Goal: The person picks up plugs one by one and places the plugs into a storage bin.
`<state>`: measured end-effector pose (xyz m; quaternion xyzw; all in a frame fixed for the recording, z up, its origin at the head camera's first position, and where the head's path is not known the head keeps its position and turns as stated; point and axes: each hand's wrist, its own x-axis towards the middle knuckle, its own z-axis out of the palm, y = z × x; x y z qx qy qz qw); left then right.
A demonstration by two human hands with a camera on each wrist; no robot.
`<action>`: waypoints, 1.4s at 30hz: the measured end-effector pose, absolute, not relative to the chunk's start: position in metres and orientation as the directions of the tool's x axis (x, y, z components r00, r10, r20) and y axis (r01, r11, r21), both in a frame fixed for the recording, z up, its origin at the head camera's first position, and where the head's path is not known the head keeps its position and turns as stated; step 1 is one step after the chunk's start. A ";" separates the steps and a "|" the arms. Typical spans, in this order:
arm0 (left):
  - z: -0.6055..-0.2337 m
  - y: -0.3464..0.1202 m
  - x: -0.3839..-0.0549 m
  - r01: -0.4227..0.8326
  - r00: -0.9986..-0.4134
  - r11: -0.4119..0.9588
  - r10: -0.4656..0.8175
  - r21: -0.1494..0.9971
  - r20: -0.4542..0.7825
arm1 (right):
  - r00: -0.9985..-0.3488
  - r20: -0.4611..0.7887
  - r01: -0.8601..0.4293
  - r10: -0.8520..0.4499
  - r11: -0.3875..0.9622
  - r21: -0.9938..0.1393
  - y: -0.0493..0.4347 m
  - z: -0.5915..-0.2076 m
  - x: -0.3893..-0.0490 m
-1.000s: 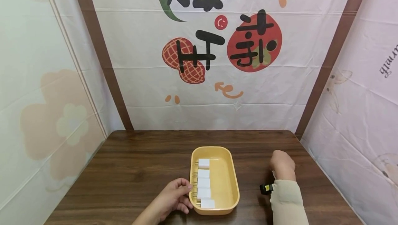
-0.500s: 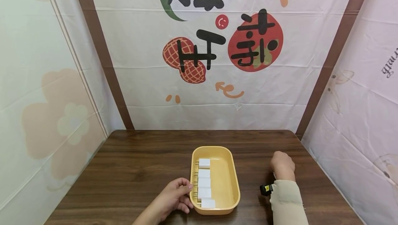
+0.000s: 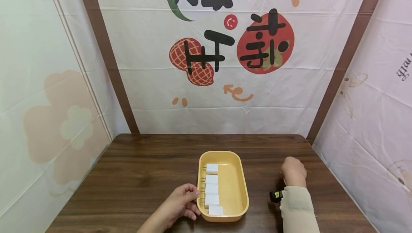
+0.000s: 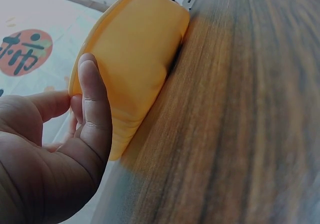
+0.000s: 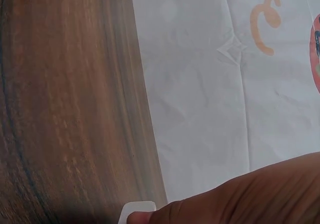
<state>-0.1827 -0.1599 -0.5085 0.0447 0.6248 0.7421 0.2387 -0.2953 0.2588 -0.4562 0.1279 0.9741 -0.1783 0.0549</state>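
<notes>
The left grip point(image 3: 180, 202) pinches the left rim of the yellow tray point(image 3: 232, 186), which stands on the worktop point(image 3: 154, 168). Inside, five white plugs point(image 3: 211, 189) lie in a column along the tray's left side, metal prongs toward that wall, just across the rim from this grip; the farthest sits slightly apart. The right grip point(image 3: 293, 171), well apart from the tray on its right, holds a white piece point(image 5: 136, 206), mostly out of sight.

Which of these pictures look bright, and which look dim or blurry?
Head view: bright, the white pronged blocks fairly clear; left wrist view: the tabletop looks soft and smeared; right wrist view: dim, slightly hazy, the right hand dark and cropped.
</notes>
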 end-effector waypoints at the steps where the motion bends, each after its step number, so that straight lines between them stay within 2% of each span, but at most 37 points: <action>1: -0.508 -0.160 -0.183 -0.298 -0.882 -0.106 0.411 0.949 -0.231 | -0.961 -0.151 0.270 0.231 0.903 -0.336 0.259 -0.456 -0.295; 13: -0.508 -0.159 -0.182 -0.300 -0.882 -0.103 0.409 0.949 -0.234 | -0.968 -0.129 0.248 0.216 0.903 -0.351 0.263 -0.458 -0.297; 23: -0.507 -0.160 -0.182 -0.299 -0.881 -0.111 0.414 0.948 -0.230 | -0.979 -0.042 0.203 0.201 0.914 -0.351 0.257 -0.439 -0.290; 42: -0.507 -0.160 -0.181 -0.292 -0.884 -0.103 0.408 0.951 -0.227 | -0.991 -0.045 0.133 0.126 0.898 -0.419 0.240 -0.410 -0.279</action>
